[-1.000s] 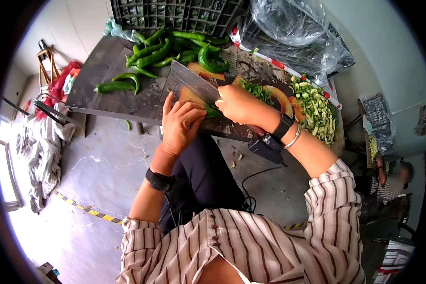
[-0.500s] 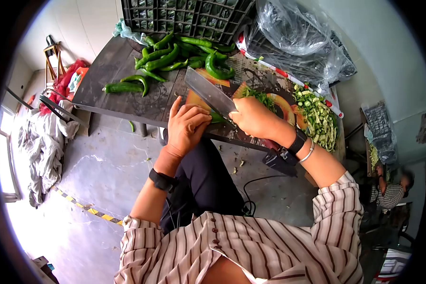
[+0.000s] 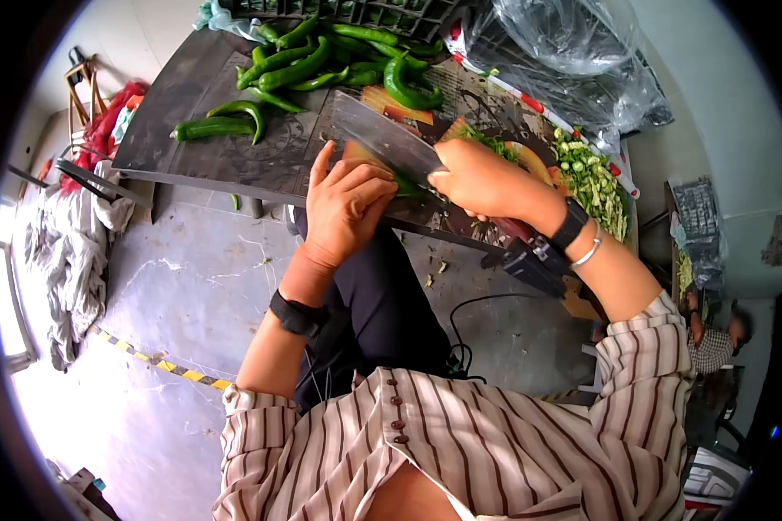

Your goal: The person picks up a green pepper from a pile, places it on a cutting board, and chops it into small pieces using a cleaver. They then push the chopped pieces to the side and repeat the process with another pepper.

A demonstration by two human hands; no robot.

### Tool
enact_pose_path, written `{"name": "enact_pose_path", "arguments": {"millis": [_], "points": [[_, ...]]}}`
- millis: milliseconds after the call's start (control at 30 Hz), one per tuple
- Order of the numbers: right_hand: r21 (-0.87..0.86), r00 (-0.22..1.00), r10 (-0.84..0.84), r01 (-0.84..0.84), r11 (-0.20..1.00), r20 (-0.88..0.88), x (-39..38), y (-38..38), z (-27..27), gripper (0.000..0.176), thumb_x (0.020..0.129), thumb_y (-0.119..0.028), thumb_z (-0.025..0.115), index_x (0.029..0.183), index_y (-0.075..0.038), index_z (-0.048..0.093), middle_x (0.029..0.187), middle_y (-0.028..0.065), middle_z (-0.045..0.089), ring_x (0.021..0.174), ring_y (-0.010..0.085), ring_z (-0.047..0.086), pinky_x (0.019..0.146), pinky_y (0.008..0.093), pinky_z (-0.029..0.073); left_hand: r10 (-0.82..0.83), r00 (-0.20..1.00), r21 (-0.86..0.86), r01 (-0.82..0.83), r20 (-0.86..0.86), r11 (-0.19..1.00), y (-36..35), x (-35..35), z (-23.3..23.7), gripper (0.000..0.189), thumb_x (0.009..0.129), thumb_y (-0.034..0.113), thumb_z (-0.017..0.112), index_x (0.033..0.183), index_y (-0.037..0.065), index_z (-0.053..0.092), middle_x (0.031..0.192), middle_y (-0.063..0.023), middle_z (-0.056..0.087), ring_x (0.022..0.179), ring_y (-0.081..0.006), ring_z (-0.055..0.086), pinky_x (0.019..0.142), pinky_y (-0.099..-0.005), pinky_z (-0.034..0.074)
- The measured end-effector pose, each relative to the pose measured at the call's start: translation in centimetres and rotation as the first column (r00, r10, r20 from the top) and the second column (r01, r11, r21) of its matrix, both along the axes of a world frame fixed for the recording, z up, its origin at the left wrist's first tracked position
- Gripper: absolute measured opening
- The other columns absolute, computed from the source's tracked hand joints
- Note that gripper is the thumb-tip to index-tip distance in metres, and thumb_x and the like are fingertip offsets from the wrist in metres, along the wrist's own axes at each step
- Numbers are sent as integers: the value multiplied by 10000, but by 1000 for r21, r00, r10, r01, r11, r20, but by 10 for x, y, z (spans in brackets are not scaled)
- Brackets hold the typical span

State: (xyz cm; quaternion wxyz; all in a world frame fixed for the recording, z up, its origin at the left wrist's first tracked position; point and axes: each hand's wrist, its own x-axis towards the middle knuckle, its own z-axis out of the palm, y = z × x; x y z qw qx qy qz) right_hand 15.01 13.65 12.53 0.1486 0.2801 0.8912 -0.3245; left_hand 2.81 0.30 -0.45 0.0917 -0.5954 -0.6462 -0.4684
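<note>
Your right hand now sits farther from your left hand. Right fingers wrap the knife; left fingers pinch a green pepper.

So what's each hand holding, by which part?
The right hand grips the knife at its handle end; the left hand holds a green pepper by its left end.
</note>
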Motion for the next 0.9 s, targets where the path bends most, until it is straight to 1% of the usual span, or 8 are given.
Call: {"name": "enact_pose_path", "arguments": {"millis": [200, 267, 333, 433, 533, 600, 667, 900], "points": [[131, 974, 74, -46, 990, -214, 2, -2, -26, 231, 892, -138, 545, 768, 53, 507, 547, 131, 541, 422, 207, 551, 419, 367, 433, -18, 999, -33, 17, -37, 999, -1, 0, 3, 100, 747, 114, 709, 840, 143, 690, 913, 48, 664, 973, -148, 606, 1110, -453, 251], [378, 896, 268, -125, 917, -355, -7, 0, -38, 181, 768, -73, 570, 712, 99, 586, 706, 304, 595, 744, 466, 610, 672, 466, 499, -19, 999, -39, 18, -33, 999, -1, 0, 4, 111, 744, 102, 706, 848, 138, 690, 913, 42, 662, 983, -162, 601, 1106, -458, 255], [434, 865, 313, -126, 892, -392, -18, 2, -44, 156, 741, -37, 540, 686, 103, 582, 655, 299, 588, 620, 434, 618, 576, 456, 505, -46, 997, -38, 44, -58, 998, 0, -1, 3, 117, 739, 100, 704, 850, 136, 690, 930, 26, 657, 1026, -191, 585, 1101, -470, 258], [31, 943, 10, 1, 1000, -332, -24, 2, -33, 184, 761, -25, 477, 702, 119, 575, 518, 212, 563, 359, 272, 546, 343, 379, 427, -31, 997, -27, 29, -71, 999, 0, -2, 3, 143, 733, 115, 707, 873, 138, 690, 991, 9, 642, 1099, -223, 545, 1093, -491, 262], [-162, 910, -161, 105, 981, -382, -12, 8, -32, 215, 807, -32, 465, 905, 118, 584, 528, 155, 563, 374, 225, 544, 338, 351, 422, -15, 999, -11, 14, -45, 1000, -2, -1, 4, 168, 729, 116, 715, 893, 139, 692, 964, 7, 630, 1085, -214, 550, 1096, -490, 257], [-105, 927, -151, 122, 987, -343, -2, 6, -22, 238, 826, -33, 462, 977, 105, 583, 535, 132, 563, 379, 202, 545, 342, 344, 428, 6, 999, -1, -6, -38, 1000, -1, 0, 4, 173, 726, 112, 718, 894, 140, 693, 957, 7, 628, 1073, -212, 554, 1098, -489, 254], [-107, 900, -171, 140, 984, -401, 10, 0, -12, 147, 865, -85, 492, 862, 53, 543, 531, 73, 527, 398, 145, 531, 370, 308, 426, 14, 1000, -14, -14, -16, 1000, -1, 1, 2, 178, 723, 108, 722, 896, 141, 693, 949, 8, 625, 1062, -209, 558, 1101, -488, 251], [67, 965, -44, 63, 996, -257, 19, -7, -6, 198, 900, -126, 533, 824, 56, 507, 530, 68, 534, 404, 154, 538, 384, 311, 430, -1, 1000, -9, 0, -21, 1000, -2, -1, 0, 149, 740, 127, 726, 884, 158, 704, 921, 37, 628, 1036, -172, 565, 1101, -485, 249]]}}
